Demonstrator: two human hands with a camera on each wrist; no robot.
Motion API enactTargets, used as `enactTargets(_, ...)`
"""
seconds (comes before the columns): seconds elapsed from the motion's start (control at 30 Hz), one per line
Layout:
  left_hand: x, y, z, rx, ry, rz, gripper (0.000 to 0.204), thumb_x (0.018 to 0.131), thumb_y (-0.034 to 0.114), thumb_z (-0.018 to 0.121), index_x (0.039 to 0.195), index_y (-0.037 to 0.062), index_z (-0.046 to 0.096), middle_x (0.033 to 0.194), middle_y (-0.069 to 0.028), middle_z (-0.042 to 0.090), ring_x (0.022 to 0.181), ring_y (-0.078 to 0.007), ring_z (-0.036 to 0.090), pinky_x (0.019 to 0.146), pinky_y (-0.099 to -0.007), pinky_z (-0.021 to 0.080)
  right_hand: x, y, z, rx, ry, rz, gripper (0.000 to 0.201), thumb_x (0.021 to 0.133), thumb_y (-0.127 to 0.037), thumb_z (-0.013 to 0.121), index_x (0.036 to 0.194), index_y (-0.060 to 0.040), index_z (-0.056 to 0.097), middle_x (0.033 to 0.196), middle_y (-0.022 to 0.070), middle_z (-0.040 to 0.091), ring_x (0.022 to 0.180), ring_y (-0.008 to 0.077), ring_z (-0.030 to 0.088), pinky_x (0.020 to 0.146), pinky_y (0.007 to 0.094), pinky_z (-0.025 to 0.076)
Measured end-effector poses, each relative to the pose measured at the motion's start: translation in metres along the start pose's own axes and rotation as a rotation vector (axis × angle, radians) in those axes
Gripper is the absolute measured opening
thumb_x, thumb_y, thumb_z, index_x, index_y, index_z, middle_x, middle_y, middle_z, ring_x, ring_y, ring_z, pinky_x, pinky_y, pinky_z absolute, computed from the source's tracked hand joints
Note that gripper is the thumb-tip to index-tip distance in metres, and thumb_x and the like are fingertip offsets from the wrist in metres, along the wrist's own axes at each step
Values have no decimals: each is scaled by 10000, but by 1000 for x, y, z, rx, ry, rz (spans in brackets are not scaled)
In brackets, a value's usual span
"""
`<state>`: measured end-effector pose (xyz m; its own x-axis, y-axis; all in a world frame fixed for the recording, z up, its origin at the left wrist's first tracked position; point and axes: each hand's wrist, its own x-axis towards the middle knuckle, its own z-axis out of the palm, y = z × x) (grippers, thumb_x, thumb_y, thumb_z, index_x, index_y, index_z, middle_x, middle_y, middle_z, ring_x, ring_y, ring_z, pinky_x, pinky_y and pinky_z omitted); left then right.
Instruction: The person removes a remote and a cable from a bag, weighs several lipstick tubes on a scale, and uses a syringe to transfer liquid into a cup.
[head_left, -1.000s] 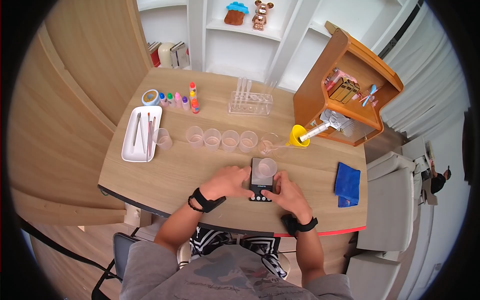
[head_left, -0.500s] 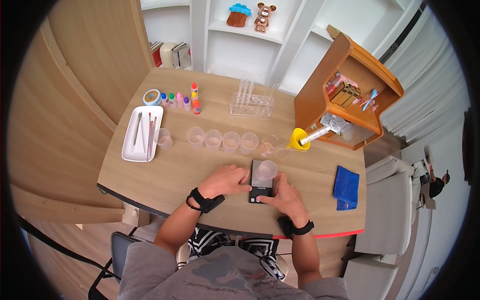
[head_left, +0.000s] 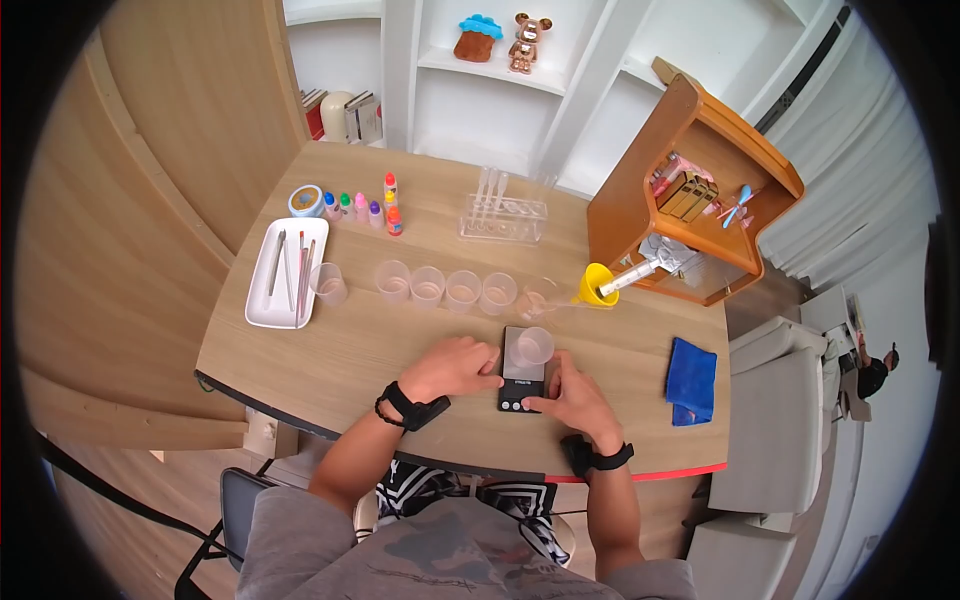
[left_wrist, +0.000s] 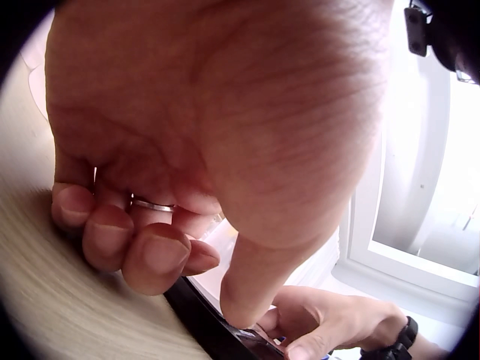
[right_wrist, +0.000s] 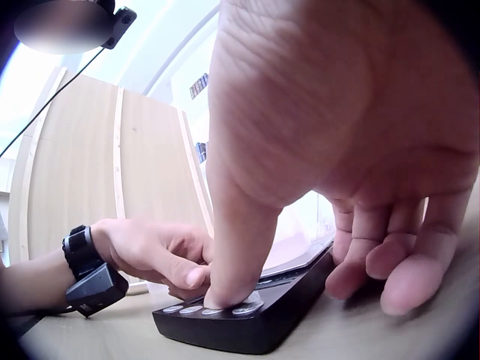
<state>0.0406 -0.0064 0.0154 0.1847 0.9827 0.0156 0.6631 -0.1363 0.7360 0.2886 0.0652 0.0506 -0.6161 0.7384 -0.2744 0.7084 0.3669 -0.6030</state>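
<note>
A black digital scale lies on the table, with a clear plastic cup on its plate. My left hand is at the scale's left side; in the left wrist view its fingers curl loosely by the tabletop and the thumb touches the scale's edge. From the right side, my right hand reaches over the scale's front. The right wrist view has its thumb pressing among the round buttons, while the other fingers hang beside the scale, loosely bent.
Behind the scale stand several clear cups and a yellow funnel holding a syringe. Farther back are a test-tube rack and dye bottles. A white tray of tools lies left, a blue cloth right, a wooden cabinet back right.
My right thumb has shifted left along the button row, then slightly back right. My left thumb has drawn off the scale's front buttons to its left edge. The cups have stayed put.
</note>
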Motion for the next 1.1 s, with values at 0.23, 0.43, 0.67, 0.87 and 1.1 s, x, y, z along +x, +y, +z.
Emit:
enactTargets(0.23,-1,3,0,16,8,-7,385,818,314,769,721,52,505,622,-170,555,659,-403,580,593,-475,410,0,2,-2,63,-1,-56,776,714,-314,916,1291,-25,485,706,57,604,635,206,599,591,345,464)
enactTargets(0.43,-1,3,0,-3,21,-1,384,821,313,770,721,53,505,622,-166,558,657,-403,580,590,-472,409,0,4,-1,63,-3,-36,777,721,-311,913,1302,-31,480,709,52,602,645,193,598,592,337,464)
enactTargets(0.67,0,1,2,8,19,7,379,821,313,769,725,54,509,627,-165,563,658,-397,582,592,-469,412,-1,1,-5,55,-26,-50,794,728,-313,911,1323,-33,467,732,57,599,663,193,597,604,334,470)
enactTargets(0.87,-1,-1,3,17,40,15,372,823,323,767,731,54,527,642,-158,578,656,-385,592,594,-470,420,2,17,-7,197,-111,-93,740,762,-214,889,1335,-33,458,746,35,585,685,161,566,634,307,465)
enactTargets(1.1,0,2,-2,23,-29,-7,358,832,327,764,750,49,554,658,-141,600,658,-353,603,599,-449,433,4,20,-4,209,-95,-100,719,764,-147,879,1332,-30,455,752,24,581,690,139,554,623,284,446)
